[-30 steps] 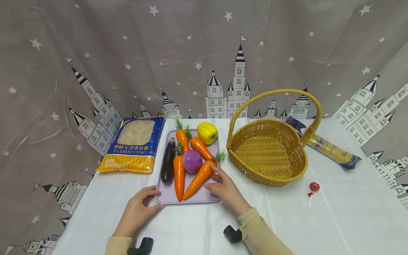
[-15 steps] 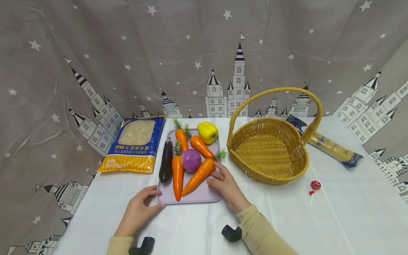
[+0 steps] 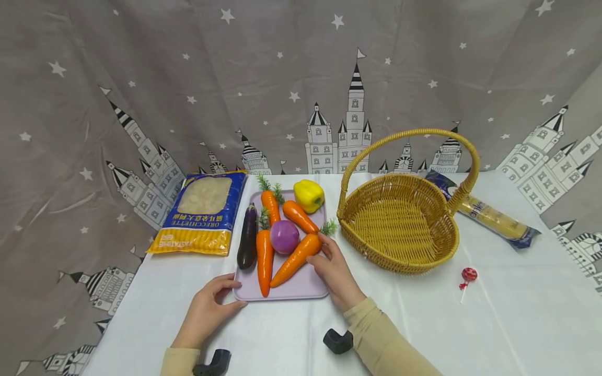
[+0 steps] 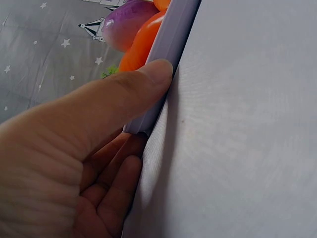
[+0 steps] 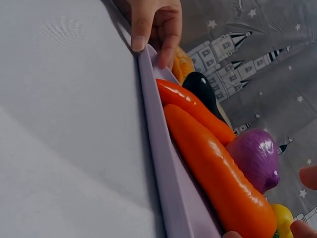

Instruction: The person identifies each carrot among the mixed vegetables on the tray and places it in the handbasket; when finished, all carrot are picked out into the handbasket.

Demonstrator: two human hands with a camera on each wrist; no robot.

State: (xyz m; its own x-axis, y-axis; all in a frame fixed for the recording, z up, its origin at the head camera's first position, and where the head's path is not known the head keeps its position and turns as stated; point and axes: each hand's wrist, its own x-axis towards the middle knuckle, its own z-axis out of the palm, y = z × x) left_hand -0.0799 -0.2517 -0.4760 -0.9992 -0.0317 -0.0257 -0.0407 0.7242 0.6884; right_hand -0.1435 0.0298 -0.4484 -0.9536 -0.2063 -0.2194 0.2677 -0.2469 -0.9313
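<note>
A lilac tray (image 3: 296,293) carries several orange carrots, a dark eggplant (image 3: 247,237), a purple onion (image 3: 284,237) and a yellow bell pepper (image 3: 309,196). My left hand (image 3: 207,308) grips the tray's near left corner; its thumb (image 4: 157,72) lies against the outer front wall, and the other fingers are round the corner's side. My right hand (image 3: 337,274) is at the leafy end of the front right carrot (image 3: 296,260), thumb on the near side and fingers on the far side. In the right wrist view that carrot (image 5: 218,173) lies between its fingertips, and the leaves are hidden.
Right of the tray stands a wicker basket (image 3: 345,230) with a tall handle. Behind it lies a long pasta pack (image 3: 494,216); a red lollipop (image 3: 469,274) lies in front. A blue and yellow orecchiette bag (image 3: 197,214) is at the left. A castle-print curtain (image 3: 263,104) hangs behind.
My right hand has shifted the front right carrot slightly toward the back of the tray, its tip moving away from the front rim. The left hand stays at the corner.
</note>
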